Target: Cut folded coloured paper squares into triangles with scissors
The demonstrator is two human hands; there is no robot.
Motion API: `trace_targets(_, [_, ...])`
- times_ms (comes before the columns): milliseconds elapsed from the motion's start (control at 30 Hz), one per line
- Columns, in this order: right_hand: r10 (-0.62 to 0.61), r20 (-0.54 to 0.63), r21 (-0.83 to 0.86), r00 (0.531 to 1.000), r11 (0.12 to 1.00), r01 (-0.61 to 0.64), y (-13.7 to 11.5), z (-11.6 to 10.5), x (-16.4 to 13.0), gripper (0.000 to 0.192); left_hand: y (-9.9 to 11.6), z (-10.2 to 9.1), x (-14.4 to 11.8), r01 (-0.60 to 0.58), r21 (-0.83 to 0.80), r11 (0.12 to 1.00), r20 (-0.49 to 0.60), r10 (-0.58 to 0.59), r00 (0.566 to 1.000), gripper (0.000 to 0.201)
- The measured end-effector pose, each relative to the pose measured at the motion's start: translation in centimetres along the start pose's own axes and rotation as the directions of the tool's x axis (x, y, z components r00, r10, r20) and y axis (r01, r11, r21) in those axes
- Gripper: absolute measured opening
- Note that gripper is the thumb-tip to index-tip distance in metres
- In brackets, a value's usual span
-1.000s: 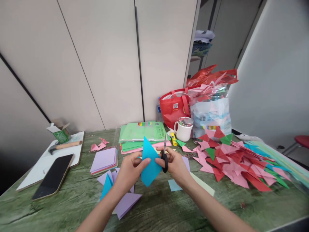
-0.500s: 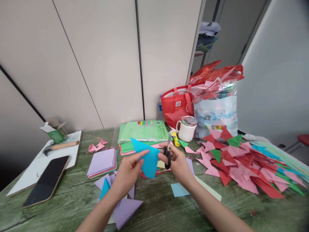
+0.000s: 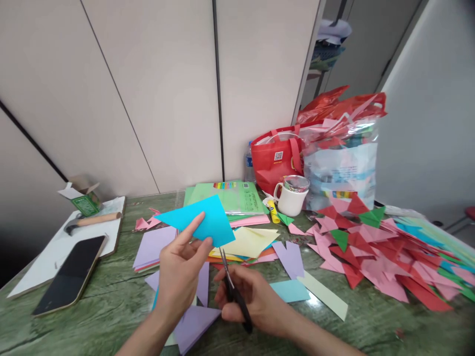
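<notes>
A folded sheet of bright blue paper (image 3: 215,220) is pinched between the thumb and fingers of my left hand (image 3: 181,267), raised over the table. My right hand (image 3: 252,299) grips a pair of scissors (image 3: 233,289) with black handles. The scissor tips point up and sit at the lower edge of the blue paper; whether they touch it I cannot tell. Under my left forearm lie folded purple pieces (image 3: 196,324). Loose cream and coloured sheets (image 3: 254,240) spread behind my right hand, and a light blue strip (image 3: 291,291) lies beside it.
A heap of pink, red and green folded paper (image 3: 386,257) covers the right side. Behind stand a white mug (image 3: 293,200), a glue stick (image 3: 273,211), a red bag (image 3: 276,160) and green paper packs (image 3: 226,198). At left are a phone (image 3: 70,274) and a hammer (image 3: 92,221).
The blue paper has turned and moved up and left with my left hand. My right hand with the scissors has moved down and left, the blades coming to the paper's lower edge.
</notes>
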State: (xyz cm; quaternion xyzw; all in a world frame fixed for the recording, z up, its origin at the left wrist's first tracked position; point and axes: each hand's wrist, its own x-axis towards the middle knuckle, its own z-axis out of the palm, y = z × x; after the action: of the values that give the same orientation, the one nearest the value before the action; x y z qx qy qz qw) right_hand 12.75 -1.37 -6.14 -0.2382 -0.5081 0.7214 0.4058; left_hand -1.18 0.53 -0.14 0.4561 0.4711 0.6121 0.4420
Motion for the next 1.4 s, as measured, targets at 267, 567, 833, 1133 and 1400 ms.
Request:
trace_targets(267, [-0.026, -0.02, -0.016, 0.999, 1.0, 0.026, -0.1, 0.0, -0.5, 0.051, -0.6, 0.7, -0.5, -0.005, 0.092, 0.996, 0.001, 0.005, 1.0, 0.062])
trace_targets(567, [-0.053, -0.039, -0.041, 0.998, 0.998, 0.052, -0.2, -0.4, -0.4, 0.046, -0.8, 0.8, -0.8, 0.044, 0.053, 0.998, 0.048, -0.047, 0.998, 0.064])
trace_targets(833, [-0.04, -0.041, -0.047, 0.998, 0.998, 0.038, -0.4, -0.2, -0.4, 0.05, -0.6, 1.1, -1.0, 0.036, 0.08, 0.996, 0.039, -0.039, 0.998, 0.059])
trace_targets(1133, [-0.05, -0.068, -0.104, 0.996, 0.994, 0.043, -0.8, 0.0, -0.5, 0.049, -0.4, 1.4, -1.1, 0.027, 0.077, 0.997, 0.033, -0.03, 0.999, 0.055])
trace_targets(1400, [-0.059, -0.06, -0.101, 0.996, 0.994, 0.053, -0.6, -0.2, -0.5, 0.046, -0.1, 1.6, -1.3, 0.032, 0.114, 0.993, 0.02, -0.035, 0.999, 0.057])
